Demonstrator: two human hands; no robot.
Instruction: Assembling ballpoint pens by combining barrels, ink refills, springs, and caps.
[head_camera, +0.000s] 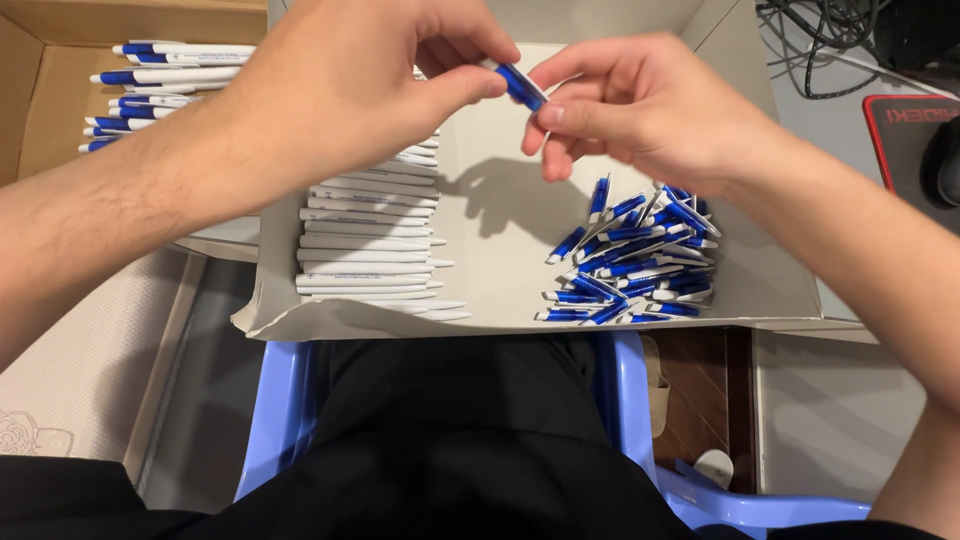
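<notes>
My left hand (340, 90) and my right hand (640, 105) meet above a shallow white cardboard tray (500, 220). Between their fingertips they pinch one small blue and white pen part (522, 86). Below my left hand a row of white pen barrels (365, 245) lies side by side in the tray. Under my right hand sits a loose heap of blue pen clip caps (635, 265). Much of the held part is hidden by my fingers.
A brown cardboard box (40, 110) at the far left holds several finished blue and white pens (160, 90). The tray rests over a blue plastic stool (290, 400) near my lap. Black cables (830, 40) and a dark mat (910, 130) lie at the right.
</notes>
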